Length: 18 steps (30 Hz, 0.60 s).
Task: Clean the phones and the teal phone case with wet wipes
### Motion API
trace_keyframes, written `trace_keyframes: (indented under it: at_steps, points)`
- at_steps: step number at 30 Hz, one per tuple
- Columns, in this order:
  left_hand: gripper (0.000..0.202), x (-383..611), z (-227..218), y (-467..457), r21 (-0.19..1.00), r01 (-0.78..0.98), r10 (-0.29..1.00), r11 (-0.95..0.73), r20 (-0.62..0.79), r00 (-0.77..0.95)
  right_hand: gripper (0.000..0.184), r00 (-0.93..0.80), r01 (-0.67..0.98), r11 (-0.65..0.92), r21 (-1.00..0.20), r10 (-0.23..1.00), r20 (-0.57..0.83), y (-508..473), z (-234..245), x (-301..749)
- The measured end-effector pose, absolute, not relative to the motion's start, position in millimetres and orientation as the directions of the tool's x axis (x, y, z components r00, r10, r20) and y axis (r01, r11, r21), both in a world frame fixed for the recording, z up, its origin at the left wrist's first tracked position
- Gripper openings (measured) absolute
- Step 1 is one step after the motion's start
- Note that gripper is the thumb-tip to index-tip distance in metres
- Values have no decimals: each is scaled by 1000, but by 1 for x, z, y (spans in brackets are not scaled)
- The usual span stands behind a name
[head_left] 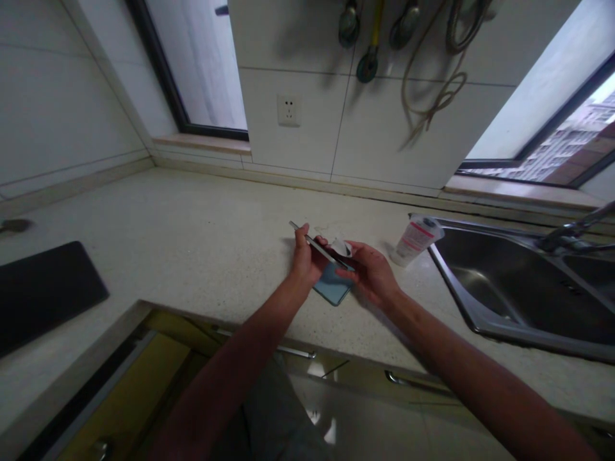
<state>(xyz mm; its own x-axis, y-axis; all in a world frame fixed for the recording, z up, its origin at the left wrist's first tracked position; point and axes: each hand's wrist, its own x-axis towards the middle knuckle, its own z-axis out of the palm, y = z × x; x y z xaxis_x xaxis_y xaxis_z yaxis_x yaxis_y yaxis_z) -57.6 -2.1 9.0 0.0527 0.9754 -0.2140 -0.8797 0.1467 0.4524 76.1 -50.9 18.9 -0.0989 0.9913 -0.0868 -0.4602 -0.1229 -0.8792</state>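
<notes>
Fingers first: my left fingers (pixel 309 239) are curled closed on a thin phone (pixel 319 249), held edge-on and tilted, its far end poking out past the left hand (pixel 304 259) toward the wall. My right fingers (pixel 348 255) are bent and only part closed, up against the near end of the phone. I can't tell from this view whether they're gripping it or just touching. The right hand (pixel 369 274) is just beside the left, and the phone spans the gap between them, held up above the counter. A small white scrap (pixel 341 247), maybe film or paper, sits right by the phone between my hands; too small to say exactly what it is. Directly under the hands, a pale blue flat case (pixel 332 285) lies on the speckled stone counter (pixel 202 218), partly hidden by the left hand. Further right, a white tube with a pink label (pixel 414 241) lies near the steel sink (pixel 452 289), with a tap (pixel 571 229) beyond it. Ahead on the tiled wall there's a power socket (pixel 289 110) and some hanging hoses (pixel 432 83). Off to the left, a black mat (pixel 48 296) lies on the counter, well apart from my hands.
</notes>
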Motion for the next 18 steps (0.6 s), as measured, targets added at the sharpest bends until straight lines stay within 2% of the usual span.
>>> trace_keyframes:
  at_steps: [10,15,18]
  points:
    - [38,-65,7,-1,445,-865,962,231,-239,134,26,-85,-417,-83,-905,995,-52,-50,17,82]
    - [32,-63,9,-3,427,-864,944,266,-297,144,25,-172,-318,19,-948,982,78,-59,19,76]
    - [33,-60,4,1,478,-859,955,183,-294,40,21,-200,-282,118,-952,963,179,-63,18,73]
